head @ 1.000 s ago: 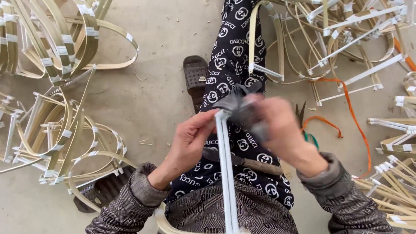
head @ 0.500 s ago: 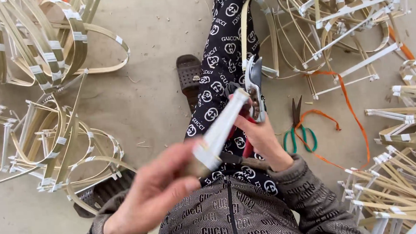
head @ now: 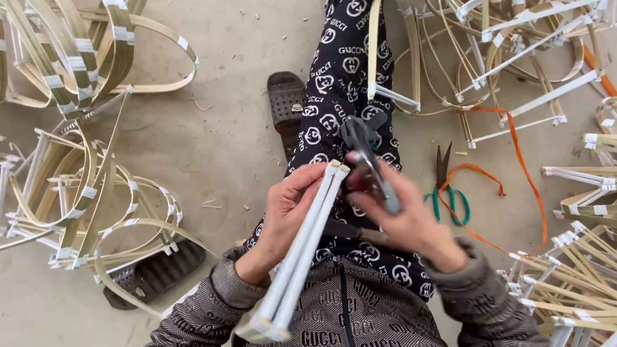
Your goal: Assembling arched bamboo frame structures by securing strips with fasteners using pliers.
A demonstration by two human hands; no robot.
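We get a single head view, camera worn on the person's head, aimed steeply down along the body toward the floor (head: 236,142). Chest and lap fill the bottom centre, close to the lens; left hand (head: 286,213) and right hand (head: 409,221) sit mid-frame, near. The floor lies farther off, spreading to the top and both side edges. There's no second view, so we see no shared area.

Between our hands we see a bundle of pale sticks (head: 305,245), smooth and matt like white tape, and a dull grey metal tool (head: 368,160). Beyond them, the concrete floor (head: 226,86) looks rough.
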